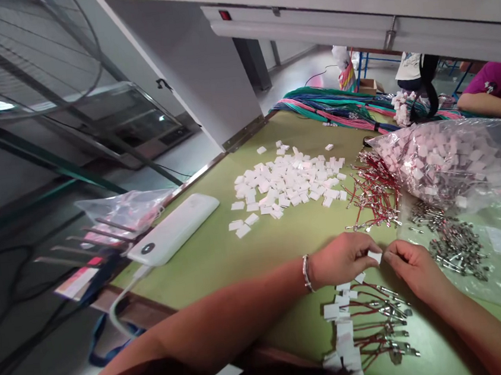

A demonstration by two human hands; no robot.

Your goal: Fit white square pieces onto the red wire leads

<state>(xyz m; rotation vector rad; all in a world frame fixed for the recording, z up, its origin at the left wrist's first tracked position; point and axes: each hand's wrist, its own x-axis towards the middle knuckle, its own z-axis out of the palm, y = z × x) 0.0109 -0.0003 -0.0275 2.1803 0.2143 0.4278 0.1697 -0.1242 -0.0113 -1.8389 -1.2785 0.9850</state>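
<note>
My left hand (345,258), with a bracelet at the wrist, pinches a small white connector (375,256) between thumb and fingers. Close on its right, my right hand (405,259) has its fingertips pressed together near the connector; whatever they hold is too small to make out. Below the hands lies a row of white connectors with red wires and metal tips (344,333). Loose white connectors (289,177) are scattered beyond my left hand. A heap of short red wires (373,189) lies beyond my right hand, and small metal parts (458,246) lie to its right.
A clear bag of white connectors (444,158) rests at the right. Coloured cable bundles (336,107) lie at the back. A white device (174,230) with a cable sits by the left edge of the green table (205,264). Another person's arm (492,99) shows at far right.
</note>
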